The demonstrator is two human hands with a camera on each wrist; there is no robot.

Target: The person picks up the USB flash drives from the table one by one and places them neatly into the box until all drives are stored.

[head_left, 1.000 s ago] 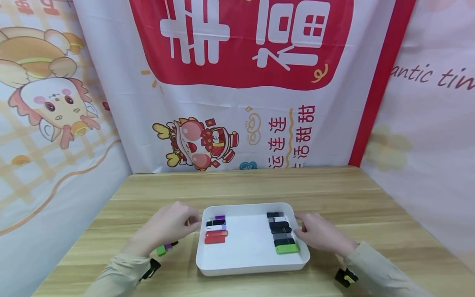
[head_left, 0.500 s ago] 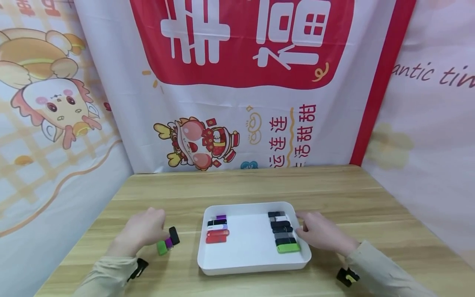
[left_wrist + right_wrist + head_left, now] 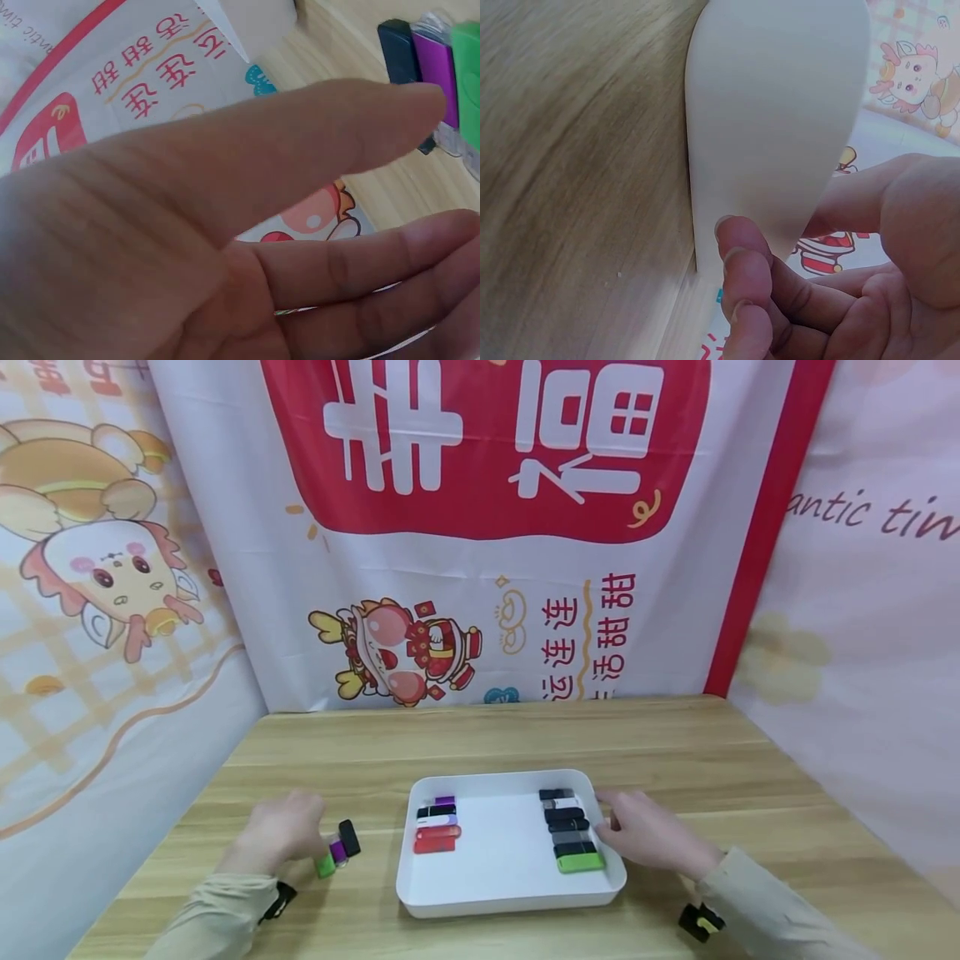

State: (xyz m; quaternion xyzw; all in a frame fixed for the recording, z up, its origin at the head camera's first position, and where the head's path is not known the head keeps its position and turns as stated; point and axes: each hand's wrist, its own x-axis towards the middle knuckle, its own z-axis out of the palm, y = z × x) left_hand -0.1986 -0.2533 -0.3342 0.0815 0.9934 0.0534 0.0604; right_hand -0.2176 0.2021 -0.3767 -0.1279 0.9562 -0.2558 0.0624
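My left hand (image 3: 281,831) hovers at the left beside three loose USB sticks lying side by side: a green one (image 3: 325,865), a purple one (image 3: 339,852) and a black one (image 3: 349,837). In the left wrist view its thumb (image 3: 322,135) and fingers are spread apart with nothing between them; the thumb overlaps the purple stick in that view. My right hand (image 3: 648,831) pinches the right wall of a white tray (image 3: 498,881), thumb over the rim and curled fingertips (image 3: 742,236) against the outside.
Inside the tray, several USB sticks stand in a column along the left side, two red ones (image 3: 437,838) nearest me. Another column lines the right side, with a light green stick (image 3: 581,862) at its near end. Printed cloths surround the wooden table (image 3: 480,739).
My left hand has moved left, from beside the tray's left wall to the loose sticks, uncovering more of them. The right hand keeps its grip on the tray.
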